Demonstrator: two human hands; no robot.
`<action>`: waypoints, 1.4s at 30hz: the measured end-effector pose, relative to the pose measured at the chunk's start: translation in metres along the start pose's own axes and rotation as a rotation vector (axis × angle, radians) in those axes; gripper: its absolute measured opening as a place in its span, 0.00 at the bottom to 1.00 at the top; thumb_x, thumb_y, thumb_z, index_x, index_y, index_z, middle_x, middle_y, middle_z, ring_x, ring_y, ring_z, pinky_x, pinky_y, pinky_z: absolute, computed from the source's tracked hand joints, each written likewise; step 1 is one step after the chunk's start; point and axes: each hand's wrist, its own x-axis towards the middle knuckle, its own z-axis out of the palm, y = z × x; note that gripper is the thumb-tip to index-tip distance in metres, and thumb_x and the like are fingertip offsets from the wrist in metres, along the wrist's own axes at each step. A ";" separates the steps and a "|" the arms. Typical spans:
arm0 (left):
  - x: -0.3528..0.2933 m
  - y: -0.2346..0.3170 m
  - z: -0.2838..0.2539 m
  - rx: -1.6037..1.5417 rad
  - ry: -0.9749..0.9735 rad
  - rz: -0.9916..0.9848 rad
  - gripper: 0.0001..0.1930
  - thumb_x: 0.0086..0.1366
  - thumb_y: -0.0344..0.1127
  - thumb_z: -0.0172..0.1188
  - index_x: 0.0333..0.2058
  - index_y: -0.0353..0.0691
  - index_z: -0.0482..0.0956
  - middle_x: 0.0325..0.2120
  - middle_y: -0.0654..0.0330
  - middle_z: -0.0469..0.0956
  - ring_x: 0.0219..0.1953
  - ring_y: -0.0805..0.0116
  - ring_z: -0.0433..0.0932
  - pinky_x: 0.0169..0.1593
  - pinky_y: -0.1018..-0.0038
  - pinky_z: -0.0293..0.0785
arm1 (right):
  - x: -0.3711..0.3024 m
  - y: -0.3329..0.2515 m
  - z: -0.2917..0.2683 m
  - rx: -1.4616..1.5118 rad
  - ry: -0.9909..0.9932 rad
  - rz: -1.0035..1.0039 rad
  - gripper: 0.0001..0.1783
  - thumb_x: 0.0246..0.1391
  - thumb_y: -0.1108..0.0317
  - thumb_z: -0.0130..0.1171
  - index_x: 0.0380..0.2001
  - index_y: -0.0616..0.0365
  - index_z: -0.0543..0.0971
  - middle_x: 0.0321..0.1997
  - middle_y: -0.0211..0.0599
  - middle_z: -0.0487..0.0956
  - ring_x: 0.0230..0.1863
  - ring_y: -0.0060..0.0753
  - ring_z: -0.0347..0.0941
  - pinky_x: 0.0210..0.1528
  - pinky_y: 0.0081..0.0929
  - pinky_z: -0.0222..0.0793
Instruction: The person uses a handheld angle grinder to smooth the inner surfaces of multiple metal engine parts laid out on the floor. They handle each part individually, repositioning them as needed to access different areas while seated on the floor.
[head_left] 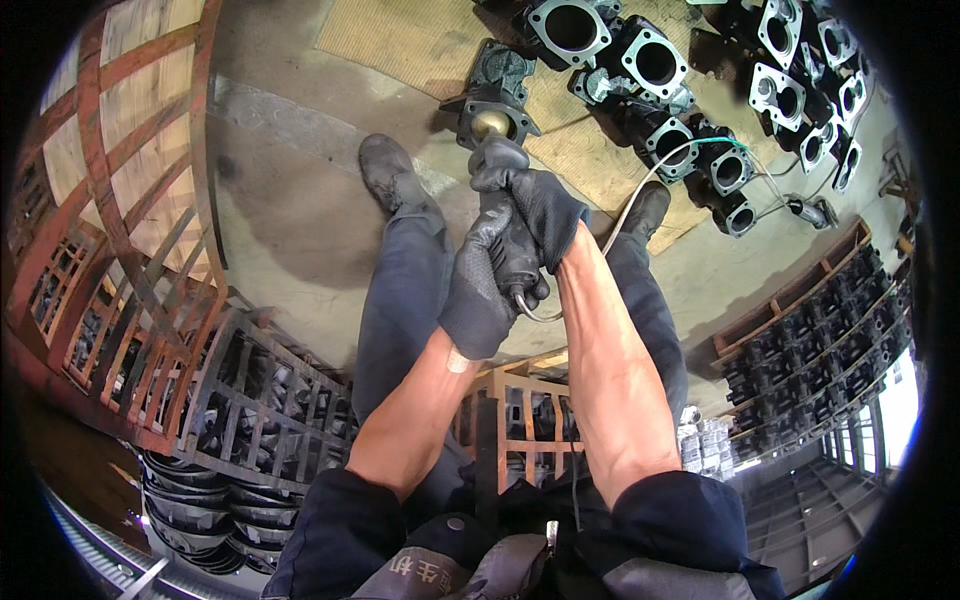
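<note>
Two black-gloved hands hold a dark handheld tool (pixel 517 257) at the mouth of a black metal casting (pixel 503 68) on the tan mat (pixel 390 45).
The left hand (pixel 480 295) is wrapped around the tool's rear, near its pale cable (pixel 640 190); the right hand (pixel 545 212) is curled tightly farther forward, a spread grip probably meant for steadiness. A rounded brass-coloured piece (pixel 490 124) sits at the casting's mouth, which faces the person, likely for easy reach; whether it touches the rim cannot be told. Feet stand apart, seemingly for balance.
</note>
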 end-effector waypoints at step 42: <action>0.000 -0.004 0.001 -0.137 -0.085 -0.014 0.13 0.69 0.43 0.48 0.44 0.42 0.74 0.29 0.61 0.79 0.21 0.68 0.78 0.15 0.70 0.76 | -0.021 -0.029 0.015 -0.179 0.061 0.132 0.12 0.43 0.64 0.68 0.30 0.59 0.81 0.26 0.28 0.75 0.25 0.23 0.68 0.29 0.24 0.67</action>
